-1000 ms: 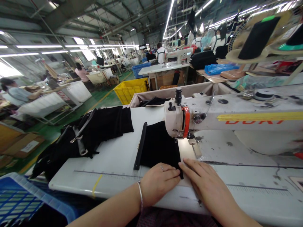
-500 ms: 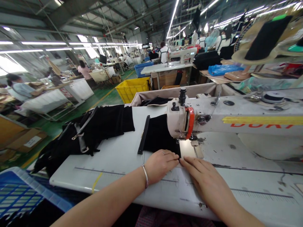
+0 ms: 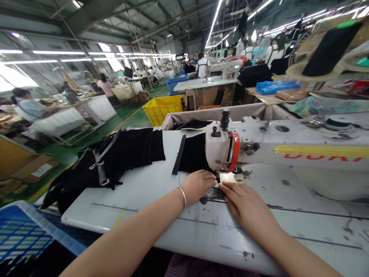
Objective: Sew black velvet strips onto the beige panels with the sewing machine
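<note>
A black fabric piece [image 3: 192, 153] lies under the head of a white sewing machine [image 3: 220, 148], with a stiff dark strip [image 3: 179, 155] along its left side. My left hand [image 3: 199, 185] rests palm down on the near edge of the fabric, fingers stretched toward the needle area and covering part of it. To its right, my right hand [image 3: 245, 200] lies flat on the machine bed, fingertips beside the pale lit plate [image 3: 227, 177] and close to the fabric's corner. Both hands have fingers extended. The needle itself is hard to make out.
A pile of black fabric pieces [image 3: 135, 150] lies on the left of the white table [image 3: 138, 192]. Behind the machine is a cloth-lined bin [image 3: 245, 112]; beyond it stands a yellow crate [image 3: 164, 109]. A blue basket [image 3: 37, 223] sits at lower left. Other people work farther back.
Both hands and the black fabric have moved away from me, deeper under the machine head. A dark metal plate in the table now shows below my fingers. The view has shifted slightly.
</note>
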